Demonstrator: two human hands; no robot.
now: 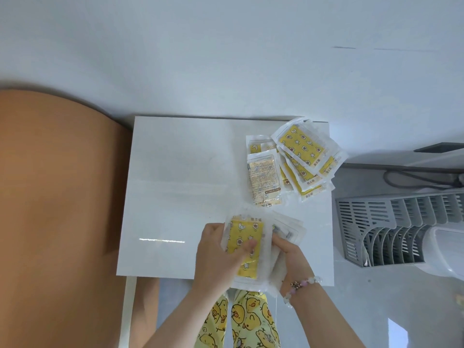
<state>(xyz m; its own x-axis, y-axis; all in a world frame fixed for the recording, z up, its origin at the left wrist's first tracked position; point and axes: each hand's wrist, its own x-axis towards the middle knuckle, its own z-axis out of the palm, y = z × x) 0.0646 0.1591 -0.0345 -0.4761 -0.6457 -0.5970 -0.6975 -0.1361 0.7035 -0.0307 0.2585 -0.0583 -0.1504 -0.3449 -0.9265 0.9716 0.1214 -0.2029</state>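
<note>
**Soft, slippery packets in both your hands**

You held a stack of packets [247, 247] just above the near edge of the white table [180, 184]. Your left hand [216, 249] gripped the stack from the left, with the thumb pressed on the yellow top packet. Your right hand [293, 257], the one with the bead bracelet [301, 285], curled round the right side.

The packets looked light, thin and bendy. Their clear wrappers were shiny, so I think they would slide off each other easily. It would be best to pinch the stack by its long sides, as you did, and keep it flat.

I could not count the packets in your hands, because only their edges peeked out. A loose pile of packets [301, 156] lay at the far right of the table. I counted at least six there, but they overlapped. One grey rack [391, 229] sat to the right of the table.
</note>
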